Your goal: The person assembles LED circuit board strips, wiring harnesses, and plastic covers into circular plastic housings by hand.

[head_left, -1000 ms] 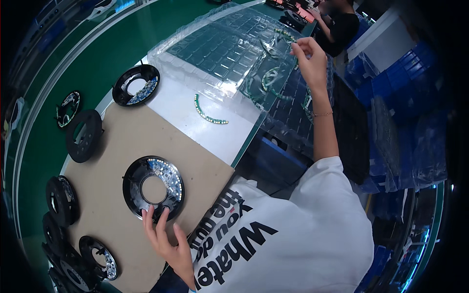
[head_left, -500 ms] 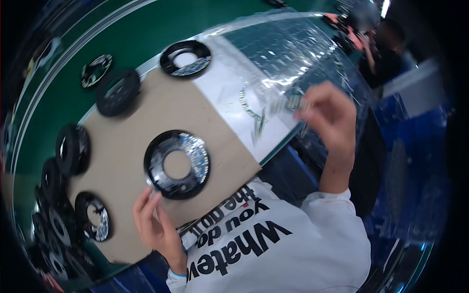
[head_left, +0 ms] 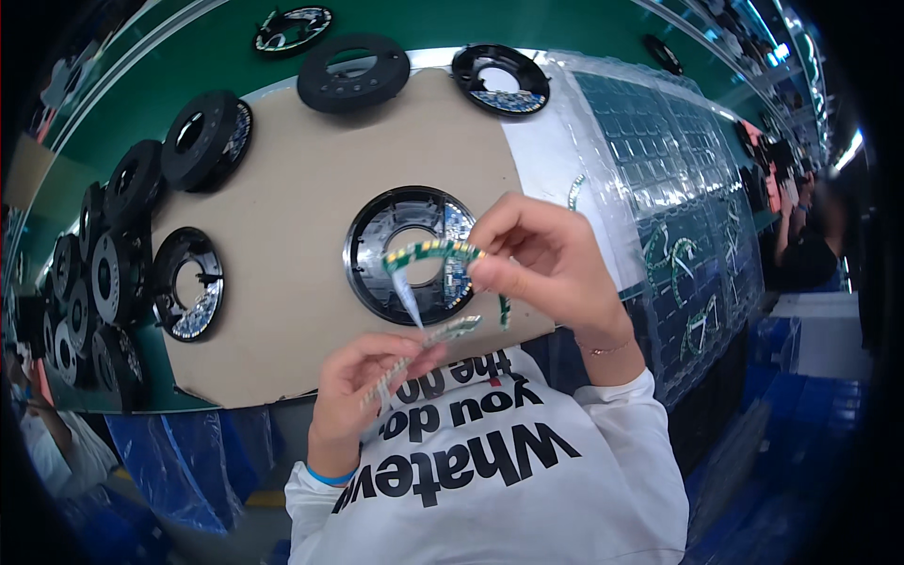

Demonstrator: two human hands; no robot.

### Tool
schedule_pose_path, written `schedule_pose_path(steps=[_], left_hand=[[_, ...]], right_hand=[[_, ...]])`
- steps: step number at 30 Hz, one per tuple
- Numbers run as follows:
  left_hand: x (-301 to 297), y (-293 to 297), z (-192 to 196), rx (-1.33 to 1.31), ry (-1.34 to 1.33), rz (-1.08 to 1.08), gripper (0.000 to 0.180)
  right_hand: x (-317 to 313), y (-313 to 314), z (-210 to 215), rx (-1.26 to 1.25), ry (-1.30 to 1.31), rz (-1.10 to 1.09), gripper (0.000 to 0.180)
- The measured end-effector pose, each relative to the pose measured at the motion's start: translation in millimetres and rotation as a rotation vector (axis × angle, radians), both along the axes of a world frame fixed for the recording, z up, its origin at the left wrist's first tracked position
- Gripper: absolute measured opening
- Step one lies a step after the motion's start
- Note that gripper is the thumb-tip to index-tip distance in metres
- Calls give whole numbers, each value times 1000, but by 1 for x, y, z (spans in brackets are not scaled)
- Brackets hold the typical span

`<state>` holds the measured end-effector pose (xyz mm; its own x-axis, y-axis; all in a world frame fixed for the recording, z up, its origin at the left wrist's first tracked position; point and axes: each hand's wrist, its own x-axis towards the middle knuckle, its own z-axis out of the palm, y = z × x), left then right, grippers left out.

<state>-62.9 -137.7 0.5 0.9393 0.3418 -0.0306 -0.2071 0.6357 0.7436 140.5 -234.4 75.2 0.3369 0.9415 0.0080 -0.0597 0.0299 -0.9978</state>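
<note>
Pinched in my right hand point(head_left: 556, 259) is a curved green circuit board strip point(head_left: 428, 250). A white ribbon point(head_left: 407, 299) hangs from its left end toward my left hand point(head_left: 344, 386). The fingers of my left hand close on a second strip point(head_left: 452, 330), which is partly blurred. Another green piece point(head_left: 505, 311) dangles below my right hand. Behind the strips, a black ring-shaped housing point(head_left: 367, 254) lies on brown cardboard point(head_left: 282, 179), with a blue circuit board point(head_left: 458, 250) along its right side. My right hand and the strips partly cover it.
Black ring housings point(head_left: 202, 141) line the cardboard's far and left edges, several stacked at left. One open housing point(head_left: 188, 325) lies on the cardboard's left side. At right, a clear plastic tray point(head_left: 650, 141) holds several curved strips point(head_left: 683, 259). People sit at far right point(head_left: 812, 240) and lower left point(head_left: 66, 443).
My right hand has brought the strips from beside the plastic tray to the front of the housing. My left hand has left the housing's edge and taken hold of a strip. The view has turned.
</note>
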Motion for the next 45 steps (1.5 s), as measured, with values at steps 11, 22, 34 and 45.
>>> schedule_pose_path(steps=[11,22,34,45], left_hand=[[15,-8,-16,215,223,276,23],[16,45,-3,642,268,286,33],[6,23,23,398,244,205,45],[9,-1,-6,950,54,811,68]], right_hand=[[40,34,-51,7,-604,26,11],[8,-10,-40,-202,-367,113,13],[-12,2,-7,287,-396,218,14],[-28,3,-14,237,-82,93,14]])
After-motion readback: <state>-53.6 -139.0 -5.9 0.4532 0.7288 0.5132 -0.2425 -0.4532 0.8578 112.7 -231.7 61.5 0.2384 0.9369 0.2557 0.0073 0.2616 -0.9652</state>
